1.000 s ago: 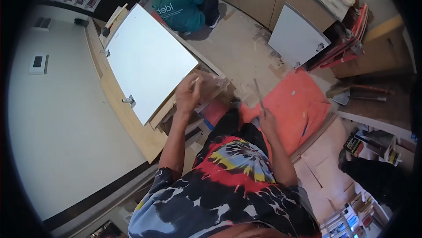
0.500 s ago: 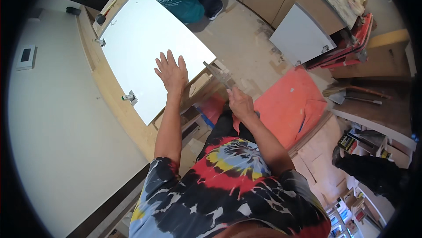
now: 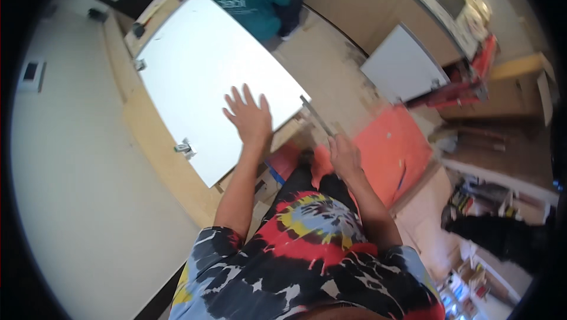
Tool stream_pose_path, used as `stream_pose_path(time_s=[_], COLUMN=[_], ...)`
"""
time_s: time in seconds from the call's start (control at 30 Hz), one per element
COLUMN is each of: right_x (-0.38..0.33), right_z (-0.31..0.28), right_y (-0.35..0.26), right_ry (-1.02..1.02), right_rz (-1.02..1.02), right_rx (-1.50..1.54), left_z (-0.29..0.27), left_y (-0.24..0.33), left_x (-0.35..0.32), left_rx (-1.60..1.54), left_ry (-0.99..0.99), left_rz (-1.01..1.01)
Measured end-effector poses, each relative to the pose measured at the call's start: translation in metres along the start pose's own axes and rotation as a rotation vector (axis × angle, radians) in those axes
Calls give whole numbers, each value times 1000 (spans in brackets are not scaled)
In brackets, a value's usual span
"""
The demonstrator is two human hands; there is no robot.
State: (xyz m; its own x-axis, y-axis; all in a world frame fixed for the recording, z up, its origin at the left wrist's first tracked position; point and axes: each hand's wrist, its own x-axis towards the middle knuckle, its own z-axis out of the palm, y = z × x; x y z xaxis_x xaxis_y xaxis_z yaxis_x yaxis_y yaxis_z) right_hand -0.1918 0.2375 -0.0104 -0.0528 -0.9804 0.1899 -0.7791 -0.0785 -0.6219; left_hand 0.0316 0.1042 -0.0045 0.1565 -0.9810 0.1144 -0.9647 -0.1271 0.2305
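A white cabinet door (image 3: pixel 207 72) lies flat on a wooden workbench, with a metal hinge (image 3: pixel 186 148) and a second hinge (image 3: pixel 140 64) along its left edge. My left hand (image 3: pixel 249 116) rests palm down on the door near its closest edge, fingers spread. In my right hand (image 3: pixel 345 154) is a long grey flat file (image 3: pixel 317 117), gripped at its near end. The file's far tip meets the door's edge close to the right corner. My fingers partly hide the file's near end.
A person in a green shirt (image 3: pixel 248 7) crouches on the floor beyond the door. Another white door (image 3: pixel 401 63) leans by the cabinets at right. An orange-red sheet (image 3: pixel 393 148) covers floor to my right. A mallet-like tool (image 3: pixel 139 28) lies at the bench's far end.
The whole view has shifted, so the door appears lower and further right. The file has slid forward along the door's edge toward the right corner. My left hand keeps its place on the door.
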Motion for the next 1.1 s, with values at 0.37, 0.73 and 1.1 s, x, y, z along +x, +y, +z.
stream_pose_path(time_s=[0.37,0.73,1.1], right_x=[55,-215,-416], right_z=[30,6,50], right_y=[71,154,227], right_ry=[350,-340,45], right_rz=[329,1034,1313], right_rx=[125,73,-29], left_z=[-4,2,44], left_y=[1,53,96], left_x=[2,1,-96], left_rx=[-52,-64,-567], left_ry=[2,-148,-938], left_rz=[35,498,651])
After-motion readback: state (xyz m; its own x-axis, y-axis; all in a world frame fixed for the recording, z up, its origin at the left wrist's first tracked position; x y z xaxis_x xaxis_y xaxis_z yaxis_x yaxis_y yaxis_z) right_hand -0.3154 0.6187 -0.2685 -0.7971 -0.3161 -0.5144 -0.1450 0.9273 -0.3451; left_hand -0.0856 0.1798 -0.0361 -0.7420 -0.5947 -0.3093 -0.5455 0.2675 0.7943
